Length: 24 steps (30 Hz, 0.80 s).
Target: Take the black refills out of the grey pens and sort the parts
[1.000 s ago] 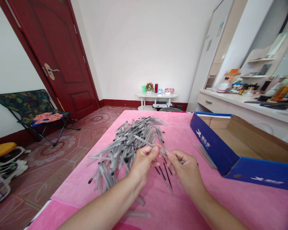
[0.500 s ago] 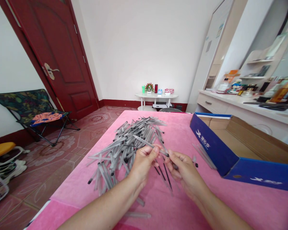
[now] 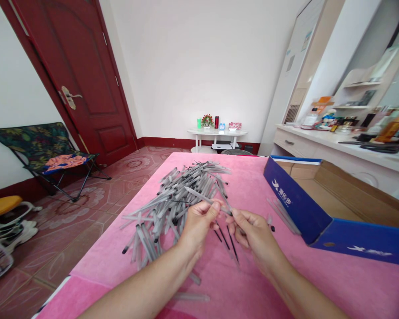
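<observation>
My left hand (image 3: 198, 223) is closed in a pinch on a clear grey pen barrel (image 3: 199, 196) that points up and left over the pile. Right beside it, my right hand (image 3: 254, 232) pinches a thin black refill at the barrel's near end; the fingertips of both hands almost touch. A big pile of clear pen barrels (image 3: 176, 199) lies on the pink table cover (image 3: 246, 186) just behind and left of my hands. Several loose black refills (image 3: 228, 239) rest on the cover under my hands.
An open blue cardboard box (image 3: 295, 199) stands at the right, with a few finished pens (image 3: 281, 212) lying along its side. A folding chair (image 3: 46, 155) and a red door (image 3: 76, 75) are at the left, a small white table (image 3: 216, 133) at the back.
My right hand drew back a little from the barrel's end half a second ago, then closed in again on it. The left hand has kept the barrel nearly still.
</observation>
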Tool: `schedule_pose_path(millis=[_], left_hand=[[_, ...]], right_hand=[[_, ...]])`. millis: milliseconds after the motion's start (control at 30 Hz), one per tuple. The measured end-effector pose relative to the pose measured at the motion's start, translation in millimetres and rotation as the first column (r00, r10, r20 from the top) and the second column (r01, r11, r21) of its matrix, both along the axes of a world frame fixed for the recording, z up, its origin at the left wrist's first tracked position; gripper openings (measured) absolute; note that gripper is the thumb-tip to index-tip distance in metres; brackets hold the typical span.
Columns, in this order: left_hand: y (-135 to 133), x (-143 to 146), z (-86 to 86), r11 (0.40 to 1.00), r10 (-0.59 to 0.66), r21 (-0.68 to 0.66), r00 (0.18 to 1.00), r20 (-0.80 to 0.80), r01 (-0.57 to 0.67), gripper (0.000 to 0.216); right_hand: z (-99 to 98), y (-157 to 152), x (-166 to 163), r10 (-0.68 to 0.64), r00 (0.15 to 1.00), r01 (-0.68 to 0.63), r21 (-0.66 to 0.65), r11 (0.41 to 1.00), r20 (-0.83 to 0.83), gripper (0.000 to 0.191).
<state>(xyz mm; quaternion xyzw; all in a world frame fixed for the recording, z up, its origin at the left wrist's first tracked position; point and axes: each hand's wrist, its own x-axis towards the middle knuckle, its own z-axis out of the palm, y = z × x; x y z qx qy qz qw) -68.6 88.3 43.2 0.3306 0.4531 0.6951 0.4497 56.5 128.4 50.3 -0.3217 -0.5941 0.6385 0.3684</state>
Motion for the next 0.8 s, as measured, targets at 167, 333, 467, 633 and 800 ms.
schedule_pose_path(millis=[167, 333, 467, 633, 800], left_hand=[[1.1, -1.2, -3.1, 1.0, 0.017, -0.024, 1.0, 0.025, -0.016, 0.034], [0.2, -0.9, -1.4, 1.0, 0.014, -0.025, 1.0, 0.025, -0.013, 0.034], [0.2, -0.8, -0.5, 1.0, 0.022, -0.015, 1.0, 0.02, -0.022, 0.034], [2.0, -2.9, -1.5, 1.0, 0.023, -0.01, 1.0, -0.017, -0.023, 0.032], [2.4, -3.8, -0.8, 0.999, 0.037, -0.02, 0.999, -0.02, -0.038, 0.033]], right_hand=[[-0.7, 3.6, 1.4, -0.065, 0.998, 0.064, 0.055, 0.996, 0.027, 0.031], [-2.6, 4.3, 2.0, 0.024, 0.998, -0.026, 0.032, 0.999, 0.053, 0.038], [1.7, 1.7, 2.1, -0.039, 0.998, 0.036, 0.056, 0.998, 0.047, 0.029], [2.3, 1.2, 1.0, 0.038, 0.999, -0.037, -0.028, 0.999, 0.036, 0.038], [-3.5, 3.4, 1.4, 0.018, 0.999, -0.018, 0.018, 1.0, 0.04, 0.035]])
